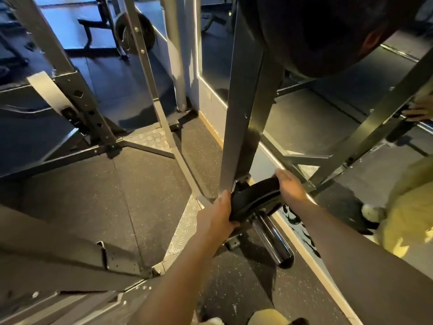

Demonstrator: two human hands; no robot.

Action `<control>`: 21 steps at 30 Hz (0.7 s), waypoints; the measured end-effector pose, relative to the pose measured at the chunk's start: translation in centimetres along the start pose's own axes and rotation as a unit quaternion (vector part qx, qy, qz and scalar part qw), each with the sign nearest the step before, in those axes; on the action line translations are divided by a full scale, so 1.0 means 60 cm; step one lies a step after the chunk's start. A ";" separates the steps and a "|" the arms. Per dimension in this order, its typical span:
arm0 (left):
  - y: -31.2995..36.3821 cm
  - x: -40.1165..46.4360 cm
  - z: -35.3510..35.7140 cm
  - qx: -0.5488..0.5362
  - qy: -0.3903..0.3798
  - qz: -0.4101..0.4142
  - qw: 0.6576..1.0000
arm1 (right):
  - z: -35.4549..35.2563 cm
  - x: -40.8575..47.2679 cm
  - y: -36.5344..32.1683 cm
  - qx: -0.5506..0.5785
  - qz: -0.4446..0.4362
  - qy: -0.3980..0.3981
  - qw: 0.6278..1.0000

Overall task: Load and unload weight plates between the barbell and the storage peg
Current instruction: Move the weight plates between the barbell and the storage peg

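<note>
At the foot of a rack upright [236, 127], low over speckled rubber floor [150, 188]: both hands on a black plate [254, 199] seated on the chrome peg [271, 235]. Left hand [216, 218] gripping the near rim, fingers [230, 222] curled round the edge; right hand [289, 185] laid over the far rim, fingers bent down across it, tips hidden behind the plate. Plate upright, pushed close to the upright's base, with most of the peg bare and jutting toward the camera. Impossible to tell whether being slid on or drawn off; hold on both rims suits either. Judged as mid-cycle: one plate at the peg, gripped rather than released, so this transfer not finished. Large dark disc [311, 31] looming at top right, likely a plate at bar height, though too blurred and close to be sure; no bar sleeve clearly seen. Another loaded plate [134, 31] on a distant rack at upper left. Mirror [316, 113] along the wall at right, showing rack frame and a yellow garment [407, 212]. Remaining work, as far as can be judged: freeing or seating this plate, then further trips between peg and bar.
</note>
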State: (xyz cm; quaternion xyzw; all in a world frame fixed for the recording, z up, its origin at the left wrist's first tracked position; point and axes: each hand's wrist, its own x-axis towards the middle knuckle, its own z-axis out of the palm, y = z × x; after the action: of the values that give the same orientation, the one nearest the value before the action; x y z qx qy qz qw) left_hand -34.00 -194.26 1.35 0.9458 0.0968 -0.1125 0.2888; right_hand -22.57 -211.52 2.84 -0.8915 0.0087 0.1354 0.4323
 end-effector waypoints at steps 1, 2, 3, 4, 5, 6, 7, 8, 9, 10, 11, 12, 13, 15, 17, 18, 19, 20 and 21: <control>0.008 0.008 -0.005 0.019 -0.002 0.001 1.000 | -0.003 0.006 0.000 0.043 0.031 0.001 0.999; 0.013 0.012 -0.006 0.029 -0.006 -0.003 1.000 | -0.004 0.011 0.000 0.060 0.051 -0.001 0.997; 0.015 0.015 -0.005 0.030 -0.007 -0.004 1.000 | -0.003 0.015 0.002 0.057 0.058 -0.007 0.997; 0.015 0.015 -0.004 0.030 -0.008 -0.003 1.000 | -0.003 0.017 0.004 0.051 0.061 -0.012 0.997; 0.014 0.013 -0.002 0.029 -0.010 -0.003 1.000 | -0.004 0.013 0.005 0.044 0.055 -0.017 0.997; 0.013 0.013 -0.002 0.026 -0.010 -0.003 1.000 | -0.006 0.011 0.004 0.035 0.048 -0.021 0.998; 0.011 0.014 0.000 0.024 -0.008 0.001 1.000 | -0.011 0.008 0.002 0.021 0.035 -0.022 0.999; 0.010 0.014 0.001 0.024 -0.002 0.003 1.000 | -0.014 0.008 0.000 -0.004 0.021 -0.019 1.000; 0.010 0.014 0.001 0.024 0.004 0.007 1.000 | -0.015 0.007 -0.005 -0.035 0.009 -0.008 0.999; 0.009 0.013 0.002 0.025 0.007 0.009 1.000 | -0.012 0.004 -0.010 -0.069 -0.003 0.012 0.998; 0.010 0.013 0.003 0.024 0.008 0.009 1.000 | -0.004 -0.002 -0.017 -0.094 -0.016 0.041 0.995; 0.009 0.013 0.003 0.023 0.008 0.005 1.000 | 0.011 -0.011 -0.024 -0.115 -0.034 0.072 0.990; 0.011 0.012 0.002 0.022 0.009 0.001 1.000 | 0.029 -0.026 -0.032 -0.132 -0.052 0.101 0.985; 0.013 0.009 0.002 0.024 0.018 -0.005 1.000 | 0.071 -0.061 -0.041 -0.196 -0.125 0.146 0.962; 0.013 0.003 0.008 0.030 0.033 -0.001 0.999 | 0.096 -0.082 -0.042 -0.216 -0.187 0.192 0.939; 0.013 0.001 0.009 0.032 0.039 0.003 0.999 | 0.099 -0.080 -0.041 -0.200 -0.192 0.209 0.938; 0.014 0.000 0.007 0.033 0.039 0.008 0.999 | 0.099 -0.073 -0.041 -0.185 -0.186 0.222 0.939; 0.015 0.001 0.001 0.038 0.034 0.012 0.999 | 0.099 -0.065 -0.042 -0.178 -0.176 0.228 0.941; 0.017 0.006 -0.006 0.051 0.026 0.018 0.998 | 0.099 -0.057 -0.043 -0.170 -0.169 0.230 0.943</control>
State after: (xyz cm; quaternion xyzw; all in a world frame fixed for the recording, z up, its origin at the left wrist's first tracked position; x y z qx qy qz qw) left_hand -33.37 -194.86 2.08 0.9635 0.0815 -0.0874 0.2396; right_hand -26.91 -205.67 2.19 -0.9470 -0.0658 -0.1489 0.2770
